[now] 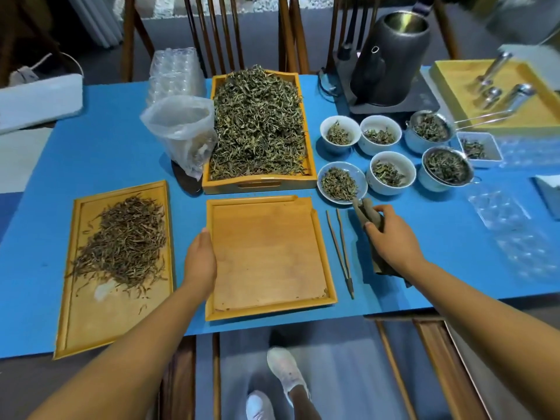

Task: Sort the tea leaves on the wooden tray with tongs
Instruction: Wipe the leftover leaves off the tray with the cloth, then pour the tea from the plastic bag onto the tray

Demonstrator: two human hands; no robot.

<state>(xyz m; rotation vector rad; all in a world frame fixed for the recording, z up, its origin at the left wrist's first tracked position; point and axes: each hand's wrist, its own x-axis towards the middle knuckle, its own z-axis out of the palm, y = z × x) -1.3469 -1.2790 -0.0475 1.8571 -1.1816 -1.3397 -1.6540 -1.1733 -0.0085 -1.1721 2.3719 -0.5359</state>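
Head camera view, looking down at a blue table (121, 140): wooden tongs (341, 251) are lying untouched on the table just to the right of an empty wooden tray (321, 237) placed directly in front of the person. Nothing is being sorted yet, so the task appears to be at its start. Their left hand (200, 262) is resting flat against the empty tray's left rim, fingers straight and together. Their right hand (391, 237) is curling its fingers around a brown folded cloth (362, 209) beside the tongs. Further left, a flat tray (75, 298) is holding a loose pile of brown tea leaves (124, 241). Behind the empty tray, a deeper tray (260, 184) is heaped with greenish leaves (257, 122). Small bowls (341, 133) of leaves are sitting to the right, with a dark kettle (391, 56) behind them.
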